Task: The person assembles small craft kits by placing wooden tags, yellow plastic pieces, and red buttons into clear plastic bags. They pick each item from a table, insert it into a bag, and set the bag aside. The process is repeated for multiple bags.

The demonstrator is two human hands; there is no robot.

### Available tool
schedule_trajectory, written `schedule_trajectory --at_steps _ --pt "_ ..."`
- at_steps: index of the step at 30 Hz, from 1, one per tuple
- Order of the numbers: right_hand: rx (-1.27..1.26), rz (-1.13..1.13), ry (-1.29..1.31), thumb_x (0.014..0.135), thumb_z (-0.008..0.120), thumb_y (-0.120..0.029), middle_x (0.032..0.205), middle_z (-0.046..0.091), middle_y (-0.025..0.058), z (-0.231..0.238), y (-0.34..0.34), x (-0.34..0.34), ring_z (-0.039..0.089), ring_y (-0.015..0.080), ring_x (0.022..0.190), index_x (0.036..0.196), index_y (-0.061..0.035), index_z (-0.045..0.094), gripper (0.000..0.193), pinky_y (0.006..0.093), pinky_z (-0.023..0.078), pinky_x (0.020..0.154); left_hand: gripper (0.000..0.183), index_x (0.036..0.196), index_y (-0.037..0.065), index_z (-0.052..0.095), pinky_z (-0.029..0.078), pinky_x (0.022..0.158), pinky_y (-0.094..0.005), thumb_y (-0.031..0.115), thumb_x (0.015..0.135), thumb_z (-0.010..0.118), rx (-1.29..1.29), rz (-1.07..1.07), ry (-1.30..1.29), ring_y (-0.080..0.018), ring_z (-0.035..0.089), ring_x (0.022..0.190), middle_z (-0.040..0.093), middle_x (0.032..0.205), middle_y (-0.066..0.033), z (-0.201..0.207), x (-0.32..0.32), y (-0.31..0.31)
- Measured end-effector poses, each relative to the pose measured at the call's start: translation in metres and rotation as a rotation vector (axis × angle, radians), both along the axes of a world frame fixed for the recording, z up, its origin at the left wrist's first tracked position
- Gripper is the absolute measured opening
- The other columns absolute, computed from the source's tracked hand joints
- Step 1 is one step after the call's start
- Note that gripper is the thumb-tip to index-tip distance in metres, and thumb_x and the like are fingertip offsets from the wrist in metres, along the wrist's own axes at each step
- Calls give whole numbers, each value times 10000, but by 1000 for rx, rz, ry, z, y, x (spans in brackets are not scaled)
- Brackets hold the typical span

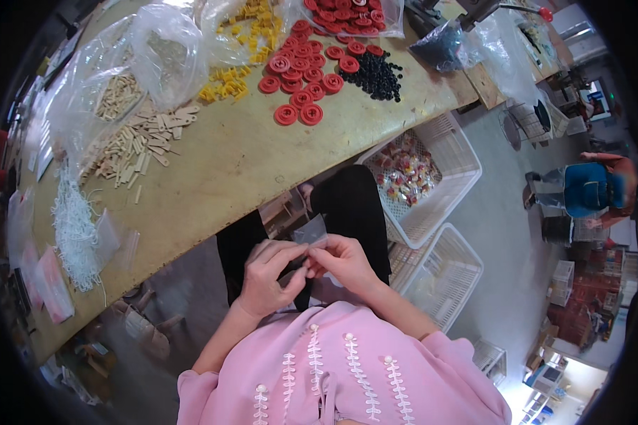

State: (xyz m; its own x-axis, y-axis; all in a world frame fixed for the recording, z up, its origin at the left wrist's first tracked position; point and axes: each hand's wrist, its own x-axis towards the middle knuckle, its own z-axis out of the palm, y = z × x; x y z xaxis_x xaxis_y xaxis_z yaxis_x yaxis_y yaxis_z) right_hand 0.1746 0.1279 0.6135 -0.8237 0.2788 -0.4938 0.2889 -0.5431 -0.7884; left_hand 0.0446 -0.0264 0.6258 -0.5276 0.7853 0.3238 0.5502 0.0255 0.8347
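Observation:
Over my lap, my left hand point(268, 275) and my right hand point(344, 261) meet with their fingertips pinched together. Between them a small clear plastic bag point(310, 231) sticks up past the fingers; whether anything is in it I cannot make out. Both hands are closed on its lower part, which the fingers hide. On the table point(227, 166) ahead lie red plastic wheels point(310, 114), small black beads point(373, 75), yellow plastic pieces point(225, 83) and beige sticks and flat pieces point(143, 136).
A bundle of white strings point(75, 230) hangs near the table's left end, beside clear bags point(107, 237). Right of my legs stands a white crate point(468, 159) of small bagged items point(407, 173), with another white crate point(446, 283) nearer. Another person point(592, 190) is farther right.

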Motion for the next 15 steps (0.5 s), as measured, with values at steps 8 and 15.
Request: schedule_trajectory --at_steps 8,15 --pt "260 102 102 1056 704 -149 842 725 13 3 2 14 660 59 704 961 -7 718 171 223 552 640 122 939 6 753 559 658 -313 61 857 825 -110 39 -251 -221 707 719 743 875 -117 2 19 -1" --pt "565 265 178 1013 698 -123 682 683 21 -1 -7 18 613 60 610 865 14 690 202 259 492 550 56 834 32 710 560 623 -335 22 836 766 -195 402 59 -241 702 676 700 749 -99 11 53 -11"
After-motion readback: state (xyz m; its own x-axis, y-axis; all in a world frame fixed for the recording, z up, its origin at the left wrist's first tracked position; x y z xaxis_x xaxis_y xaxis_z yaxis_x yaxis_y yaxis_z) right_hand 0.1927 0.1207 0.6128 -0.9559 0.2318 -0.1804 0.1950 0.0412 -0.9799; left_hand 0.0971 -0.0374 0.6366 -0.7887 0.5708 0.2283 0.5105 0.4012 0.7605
